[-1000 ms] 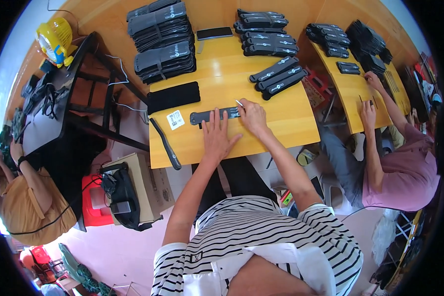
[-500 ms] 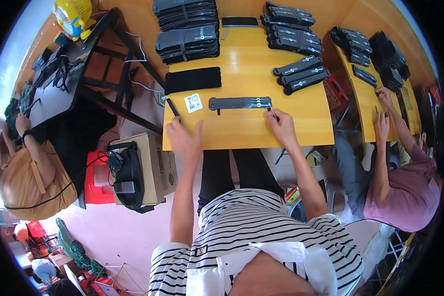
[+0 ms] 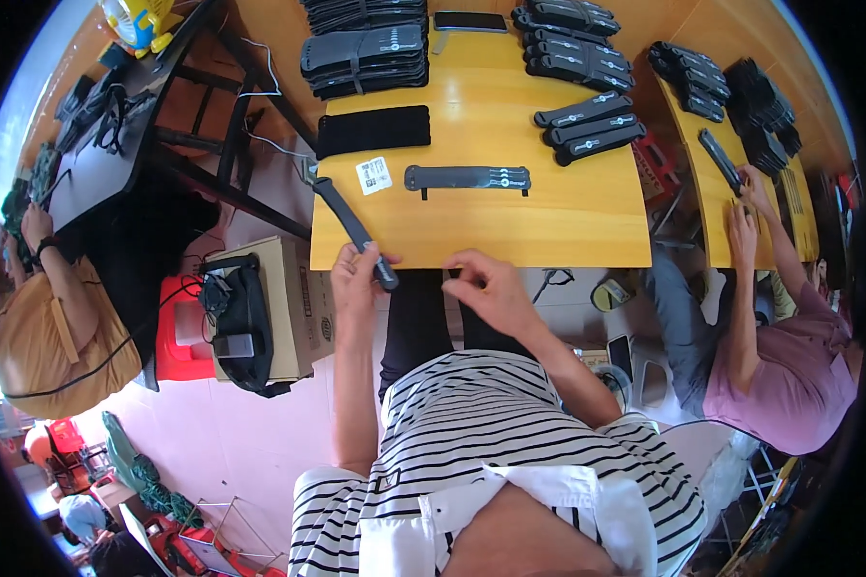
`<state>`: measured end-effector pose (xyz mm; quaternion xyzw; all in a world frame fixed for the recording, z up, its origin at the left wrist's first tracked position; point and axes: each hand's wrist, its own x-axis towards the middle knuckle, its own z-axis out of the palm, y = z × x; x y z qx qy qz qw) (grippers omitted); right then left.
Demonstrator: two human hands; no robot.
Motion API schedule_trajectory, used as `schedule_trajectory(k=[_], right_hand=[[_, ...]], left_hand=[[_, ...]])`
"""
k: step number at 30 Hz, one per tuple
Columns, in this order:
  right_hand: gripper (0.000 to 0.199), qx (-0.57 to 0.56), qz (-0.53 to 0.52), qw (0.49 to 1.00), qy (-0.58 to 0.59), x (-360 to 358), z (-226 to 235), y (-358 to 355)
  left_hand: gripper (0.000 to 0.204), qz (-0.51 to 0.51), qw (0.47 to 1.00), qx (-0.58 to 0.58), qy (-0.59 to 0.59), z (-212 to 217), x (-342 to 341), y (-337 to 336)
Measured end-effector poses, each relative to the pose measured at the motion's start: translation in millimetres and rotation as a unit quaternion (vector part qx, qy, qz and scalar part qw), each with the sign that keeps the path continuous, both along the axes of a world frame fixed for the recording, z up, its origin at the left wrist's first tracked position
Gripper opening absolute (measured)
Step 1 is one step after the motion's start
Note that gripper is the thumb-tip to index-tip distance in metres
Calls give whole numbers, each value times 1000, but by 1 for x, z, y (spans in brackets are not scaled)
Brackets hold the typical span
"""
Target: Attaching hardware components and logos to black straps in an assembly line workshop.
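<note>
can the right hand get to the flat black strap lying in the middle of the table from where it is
Probably yes: the right hand sits at the table's near edge, and only bare yellow tabletop lies between it and the flat black strap.

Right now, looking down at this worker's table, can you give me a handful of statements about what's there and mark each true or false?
1. The left hand grips a long dark strap at the table's near-left edge. True.
2. The right hand rests on the flat strap at mid-table. False: it is at the near edge, apart from that strap.
3. A small white label lies left of the flat strap. True.
4. The yellow table holds only one strap. False: stacks of dark straps lie along its far side.
</note>
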<state>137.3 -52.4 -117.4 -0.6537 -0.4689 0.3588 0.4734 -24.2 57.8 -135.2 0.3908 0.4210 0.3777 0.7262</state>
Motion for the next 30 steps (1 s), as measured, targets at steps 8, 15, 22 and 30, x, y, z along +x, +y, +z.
schedule_trajectory(k=[8,15,22,30], right_hand=[[23,62,24,991,112,-12,-6,4],[20,-4,10,939,342,13,31,-8],[35,-37,25,994,97,20,44,-28],[40,13,44,998,-51,8,53,-27]], left_hand=[[25,-49,993,-59,-90,18,24,-30],[25,-113,976,-91,-163,15,31,-28],[20,-81,984,-60,-145,26,36,-27],[19,-52,989,-28,-132,38,38,-34]])
